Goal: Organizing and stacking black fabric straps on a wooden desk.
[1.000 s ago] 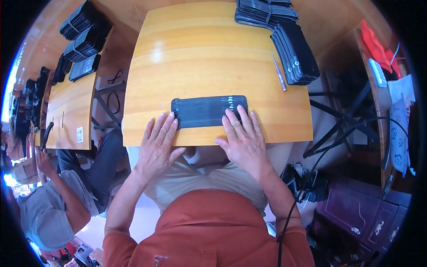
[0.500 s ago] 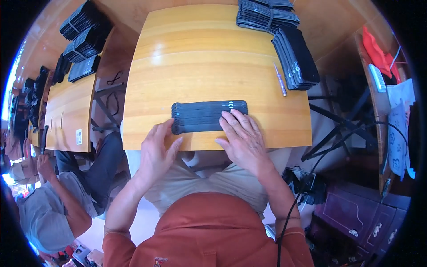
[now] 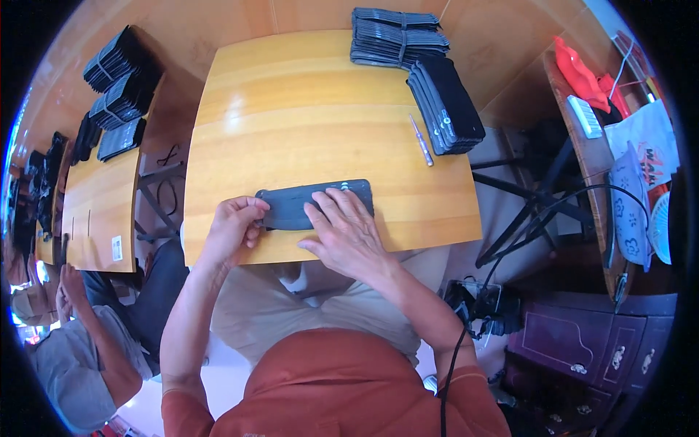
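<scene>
A flat dark grey stack of fabric pieces (image 3: pixel 290 207), long with rounded corners, lies across the near part of the wooden table (image 3: pixel 306 138). At its left end my left hand (image 3: pixel 234 224) is closed, thumb and fingertips pinching the edge. My right hand (image 3: pixel 346 227) rests over the right part, fingers stretched across the top and thumb out toward the near edge. Small pale marks show at the stack's upper right, beyond my fingers. The underside and the part beneath my right hand are hidden.
At the far right stand a dark fabric pile (image 3: pixel 450 102) and banded bundles (image 3: pixel 399 38). A slim screwdriver-like tool (image 3: pixel 421 140) lies beside them. More bundles (image 3: pixel 116 98) sit on the left table. A co-worker's arm (image 3: pixel 98 328) is at left; a black cable (image 3: pixel 502 255) hangs at right.
The stack, earlier fanned into ridges, now shows a smooth top. My left hand has gone from loosely beside its left end to pinching it. The whole view has shifted slightly.
</scene>
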Motion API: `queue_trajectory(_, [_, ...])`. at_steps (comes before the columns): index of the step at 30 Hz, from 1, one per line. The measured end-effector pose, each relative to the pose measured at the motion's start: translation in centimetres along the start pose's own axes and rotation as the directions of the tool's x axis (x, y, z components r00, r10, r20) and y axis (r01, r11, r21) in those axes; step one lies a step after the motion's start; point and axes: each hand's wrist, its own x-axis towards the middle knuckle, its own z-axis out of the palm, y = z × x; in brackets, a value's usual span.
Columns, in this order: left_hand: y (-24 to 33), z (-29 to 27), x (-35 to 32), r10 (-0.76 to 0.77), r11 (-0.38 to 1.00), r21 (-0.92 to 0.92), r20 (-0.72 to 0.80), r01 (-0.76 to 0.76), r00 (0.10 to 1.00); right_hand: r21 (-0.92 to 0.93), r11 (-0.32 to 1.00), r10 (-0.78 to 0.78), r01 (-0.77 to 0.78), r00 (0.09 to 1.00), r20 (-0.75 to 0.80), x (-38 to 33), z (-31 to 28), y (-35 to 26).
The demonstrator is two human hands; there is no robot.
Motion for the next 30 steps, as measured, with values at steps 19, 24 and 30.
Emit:
queue_trajectory(19, [7.2, 2.4, 1.7, 0.2, 0.814, -0.562, 0.034, -0.147, 0.979, 0.074, 0.986, 0.162, -0.148, 0.958, -0.236, 8.7, -3.4, 6.8])
queue_trajectory(24, [7.4, 4.2, 0.0, 0.386, 0.898, -0.205, -0.05, -0.388, 0.921, 0.466, 0.861, 0.444, -0.205, 0.749, -0.491, 8.8, -10.2, 7.4])
queue_trajectory(30, [2.5, 8.2, -2.0, 0.356, 0.896, -0.355, 0.213, -0.267, 0.91, 0.123, 0.992, 0.054, 0.003, 0.887, -0.458, 5.7, -4.5, 2.3])
